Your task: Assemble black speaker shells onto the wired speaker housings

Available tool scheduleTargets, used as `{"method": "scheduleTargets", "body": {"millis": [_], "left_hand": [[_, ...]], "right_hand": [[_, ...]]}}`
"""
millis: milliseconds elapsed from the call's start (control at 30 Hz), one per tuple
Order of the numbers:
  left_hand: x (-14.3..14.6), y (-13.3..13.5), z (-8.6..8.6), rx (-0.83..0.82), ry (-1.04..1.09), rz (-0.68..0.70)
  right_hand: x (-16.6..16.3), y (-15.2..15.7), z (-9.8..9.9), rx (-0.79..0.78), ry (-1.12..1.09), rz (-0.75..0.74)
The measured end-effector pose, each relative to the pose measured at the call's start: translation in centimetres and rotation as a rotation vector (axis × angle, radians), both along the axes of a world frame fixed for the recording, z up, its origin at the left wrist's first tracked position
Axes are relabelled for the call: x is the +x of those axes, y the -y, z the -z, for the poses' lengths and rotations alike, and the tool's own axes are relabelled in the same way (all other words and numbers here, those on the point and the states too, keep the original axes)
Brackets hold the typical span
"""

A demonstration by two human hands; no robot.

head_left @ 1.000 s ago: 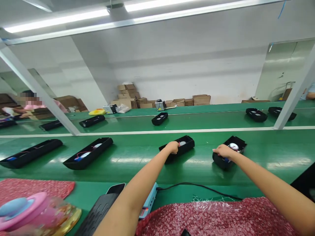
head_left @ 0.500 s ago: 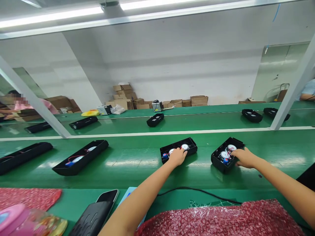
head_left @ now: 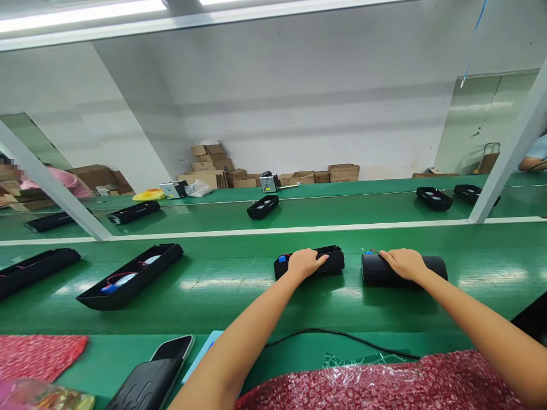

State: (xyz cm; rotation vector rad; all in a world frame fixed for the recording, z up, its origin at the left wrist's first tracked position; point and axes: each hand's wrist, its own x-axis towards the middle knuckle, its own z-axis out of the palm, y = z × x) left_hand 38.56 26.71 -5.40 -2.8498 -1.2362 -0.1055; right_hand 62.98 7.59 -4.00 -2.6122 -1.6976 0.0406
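Observation:
My left hand (head_left: 304, 263) lies over the near edge of a black speaker shell (head_left: 331, 260) on the green conveyor belt (head_left: 239, 279), fingers curled on it; a blue part and a red wire show at the shell's left end. My right hand (head_left: 404, 263) rests on top of a second black shell (head_left: 431, 267), which lies on its side with its rounded back toward me. That hand's fingers are wrapped over the shell's upper edge. The two shells lie side by side, a small gap between them.
A long open black shell (head_left: 130, 275) with red wires lies left on the belt; another (head_left: 34, 269) sits farther left. More shells sit on the far belt (head_left: 262, 206). A phone (head_left: 171, 348), a black cable (head_left: 342, 336) and red bubble wrap (head_left: 384, 384) lie near me. White posts (head_left: 504, 165) rise beside the belt.
Both shells were turned from open side up, showing white speaker cones, onto their sides. My hands shifted onto their top edges. The long shells on the left drifted left.

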Motion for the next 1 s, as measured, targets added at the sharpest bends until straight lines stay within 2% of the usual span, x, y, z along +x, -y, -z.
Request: {"method": "scheduleTargets", "body": {"millis": [100, 267, 600, 833, 1000], "left_hand": [[0.7, -0.8, -0.3, -0.020, -0.023, 0.005], [1.5, -1.9, -0.7, -0.069, -0.033, 0.040], [2.6, -2.5, -1.2, -0.182, -0.013, 0.071], [1.0, -4.2, -2.9, -0.475, 0.019, 0.312], [0.8, -4.9, -3.5, -0.561, 0.002, 0.379]], "right_hand": [[0.2, -0.4, 0.4, 0.027, 0.021, 0.063], [0.8, 0.3, 0.7, 0.041, 0.021, 0.070], [3.8, 0.1, 0.0, 0.025, -0.172, 0.054], [7.3, 0.6, -0.8, -0.039, -0.389, -0.075], [8.6, 0.6, -0.6, -0.051, -0.475, -0.087]]}}
